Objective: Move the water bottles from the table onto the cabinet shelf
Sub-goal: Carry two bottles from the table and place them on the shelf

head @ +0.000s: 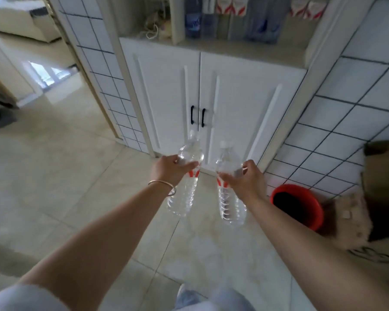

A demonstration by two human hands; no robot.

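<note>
Beige tiled floor before white two-door cabinet; left hand and right hand each grip a clear plastic water bottle.

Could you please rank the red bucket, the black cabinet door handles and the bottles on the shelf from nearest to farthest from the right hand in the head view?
From the right hand:
1. Red bucket, low on the floor to its right.
2. Black cabinet door handles, ahead and slightly left.
3. Bottles on the shelf, farthest, up at the top.
</note>
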